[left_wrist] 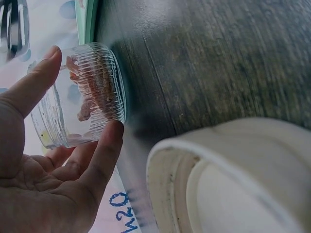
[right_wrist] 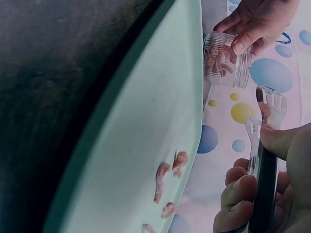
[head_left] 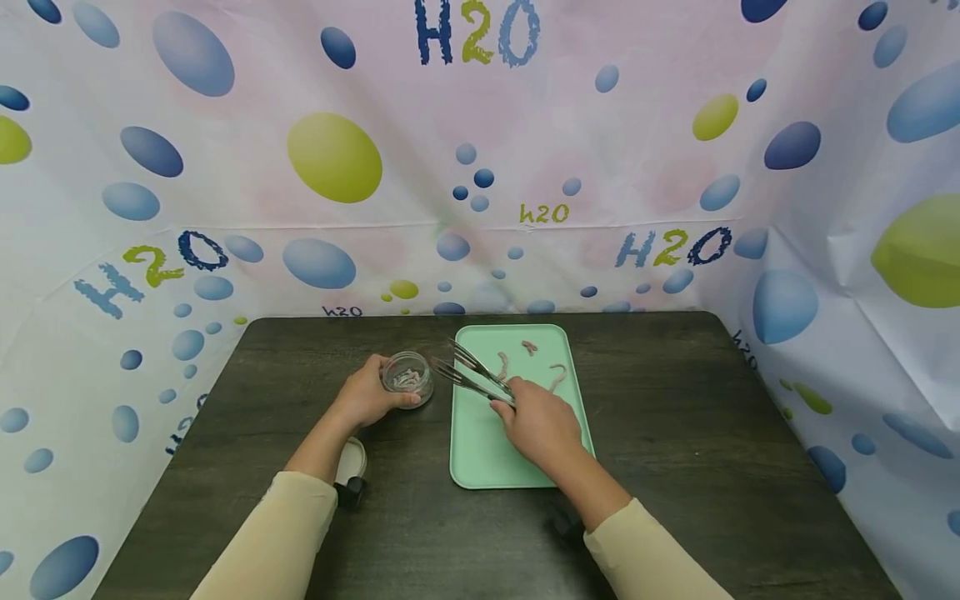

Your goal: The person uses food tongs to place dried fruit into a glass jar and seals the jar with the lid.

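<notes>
My left hand point(head_left: 371, 396) grips a small clear glass jar point(left_wrist: 60, 114), fingers and thumb around its side. Inside lie several pinkish-brown, worm-like strips point(head_left: 407, 379). The jar stands left of a mint-green tray point(head_left: 487, 458). My right hand point(head_left: 543, 421) holds metal tongs point(right_wrist: 266, 179) with fork-shaped ends and dark handles, reaching over the tray. Their tips are spread apart beside the jar's rim, with nothing visible between them. On the tray's far half rest several more strips, among them a curved one point(head_left: 558, 377) and a short bunched one point(head_left: 529, 347).
A white round lid point(left_wrist: 233, 179) lies on the dark wooden table point(head_left: 675, 433), close to the left wrist and partly hidden by it in the head view. A patterned sheet point(head_left: 480, 267) with bubbles and H2O lettering hangs behind the table and at its sides.
</notes>
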`<move>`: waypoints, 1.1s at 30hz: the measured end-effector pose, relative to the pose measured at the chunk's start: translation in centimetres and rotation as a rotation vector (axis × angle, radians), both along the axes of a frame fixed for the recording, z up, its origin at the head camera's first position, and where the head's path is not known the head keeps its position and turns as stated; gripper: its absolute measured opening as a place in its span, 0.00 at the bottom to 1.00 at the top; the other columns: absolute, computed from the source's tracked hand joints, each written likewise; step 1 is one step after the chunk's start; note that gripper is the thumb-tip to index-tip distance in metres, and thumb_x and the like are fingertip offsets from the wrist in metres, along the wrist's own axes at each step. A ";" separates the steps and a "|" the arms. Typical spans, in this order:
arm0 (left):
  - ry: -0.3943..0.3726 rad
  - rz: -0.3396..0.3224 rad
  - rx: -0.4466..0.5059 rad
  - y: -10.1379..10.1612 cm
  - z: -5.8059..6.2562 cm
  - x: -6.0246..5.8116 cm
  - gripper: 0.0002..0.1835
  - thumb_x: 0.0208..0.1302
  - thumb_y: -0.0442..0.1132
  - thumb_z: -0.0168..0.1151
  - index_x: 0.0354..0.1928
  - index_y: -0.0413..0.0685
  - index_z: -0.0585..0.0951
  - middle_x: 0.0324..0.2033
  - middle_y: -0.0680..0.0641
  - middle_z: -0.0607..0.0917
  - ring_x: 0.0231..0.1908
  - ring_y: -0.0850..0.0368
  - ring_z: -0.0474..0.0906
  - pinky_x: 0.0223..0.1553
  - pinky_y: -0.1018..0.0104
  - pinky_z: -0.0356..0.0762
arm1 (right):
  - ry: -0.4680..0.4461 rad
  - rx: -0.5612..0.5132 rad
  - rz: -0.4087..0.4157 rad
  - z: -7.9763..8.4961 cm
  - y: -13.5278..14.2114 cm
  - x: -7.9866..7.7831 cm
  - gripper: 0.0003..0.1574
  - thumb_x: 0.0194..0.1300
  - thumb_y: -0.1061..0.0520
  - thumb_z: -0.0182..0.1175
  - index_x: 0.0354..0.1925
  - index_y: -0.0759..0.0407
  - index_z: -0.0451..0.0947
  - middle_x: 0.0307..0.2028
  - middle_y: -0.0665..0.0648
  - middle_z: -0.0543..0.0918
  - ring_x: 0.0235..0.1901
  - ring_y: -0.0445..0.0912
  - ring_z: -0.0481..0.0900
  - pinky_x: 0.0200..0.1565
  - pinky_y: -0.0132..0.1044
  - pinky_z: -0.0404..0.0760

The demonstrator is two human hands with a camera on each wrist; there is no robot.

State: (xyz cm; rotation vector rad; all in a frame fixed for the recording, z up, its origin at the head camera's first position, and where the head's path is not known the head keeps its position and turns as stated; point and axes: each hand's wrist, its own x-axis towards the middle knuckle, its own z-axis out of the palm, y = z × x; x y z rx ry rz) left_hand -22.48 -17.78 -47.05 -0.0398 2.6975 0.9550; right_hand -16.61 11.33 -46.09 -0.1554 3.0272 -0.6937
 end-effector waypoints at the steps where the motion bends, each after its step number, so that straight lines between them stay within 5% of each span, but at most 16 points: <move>1: -0.001 0.002 0.000 0.0 0.0 0.0 0.51 0.67 0.56 0.78 0.79 0.37 0.62 0.72 0.25 0.75 0.69 0.25 0.75 0.64 0.32 0.77 | -0.005 -0.001 -0.004 -0.1 0.2 0.1 0.29 0.79 0.38 0.64 0.68 0.52 0.81 0.47 0.53 0.93 0.25 0.45 0.81 0.27 0.42 0.74; 13: -0.017 0.005 -0.003 0.1 0.0 -0.3 0.51 0.66 0.58 0.79 0.79 0.38 0.63 0.72 0.26 0.75 0.70 0.26 0.75 0.65 0.32 0.77 | -0.059 -0.018 -0.077 0.2 3.2 1.1 0.33 0.77 0.36 0.65 0.71 0.48 0.78 0.39 0.53 0.92 0.25 0.45 0.79 0.27 0.42 0.74; 23: -0.019 0.000 -0.001 0.0 0.0 -0.2 0.51 0.67 0.58 0.78 0.79 0.38 0.62 0.73 0.26 0.74 0.71 0.25 0.73 0.66 0.31 0.75 | -0.086 -0.012 -0.112 -0.1 6.4 2.0 0.35 0.77 0.38 0.66 0.73 0.51 0.78 0.58 0.60 0.91 0.42 0.54 0.89 0.34 0.47 0.81; 33: -0.024 -0.006 0.007 -0.2 -0.1 -0.3 0.52 0.67 0.58 0.78 0.80 0.39 0.61 0.74 0.26 0.72 0.72 0.25 0.72 0.68 0.31 0.75 | -0.148 0.034 -0.127 -0.2 8.6 2.8 0.34 0.77 0.39 0.66 0.71 0.55 0.78 0.58 0.63 0.90 0.43 0.55 0.88 0.37 0.51 0.82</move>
